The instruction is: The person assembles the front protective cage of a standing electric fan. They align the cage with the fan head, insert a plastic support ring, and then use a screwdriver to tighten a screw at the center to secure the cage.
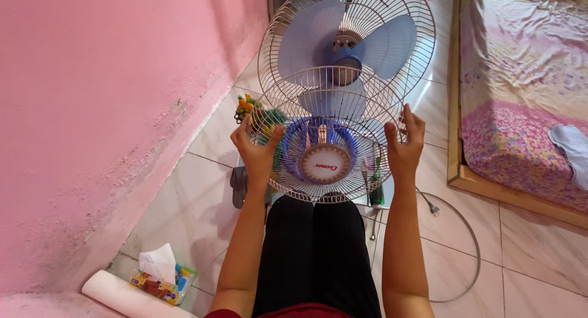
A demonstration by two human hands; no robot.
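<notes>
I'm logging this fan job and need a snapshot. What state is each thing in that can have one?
Front grille: off the fan, held at both sides.
Fan blades: exposed, apparently not spinning.
Rear grille: on the fan.
Left hand: closed on the front grille's rim.
Right hand: closed on the rim opposite.
Wire ring: loose on the floor.
Tissue pack: open, tissue sticking out.

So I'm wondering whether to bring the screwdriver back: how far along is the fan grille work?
The round wire front grille is held off the fan by the left hand and right hand. The pale blue plastic blades sit exposed in the rear wire cage. A thin metal ring lies loose on the tiled floor.
</notes>
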